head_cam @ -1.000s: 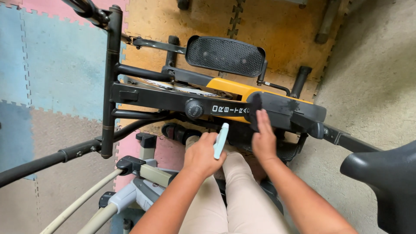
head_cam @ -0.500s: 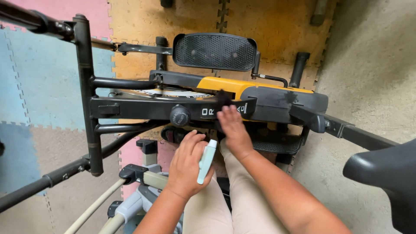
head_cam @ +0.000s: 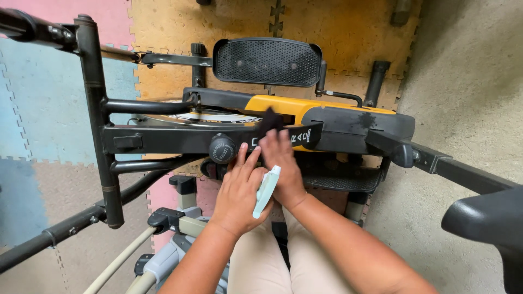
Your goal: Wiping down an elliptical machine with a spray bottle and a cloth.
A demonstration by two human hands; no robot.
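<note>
Our right hand presses a small black cloth on the black-and-yellow exercise-machine frame; our left hand grasps a pale-green tube. We should rub firmly, evenly.

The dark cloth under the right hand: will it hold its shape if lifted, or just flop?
The dark cloth bunches and folds over the black frame bar beneath the right hand, so it probably flops. It looks thin, likely light. Pressed flat by the fingers, it will probably slide along the bar rather than roll.
</note>
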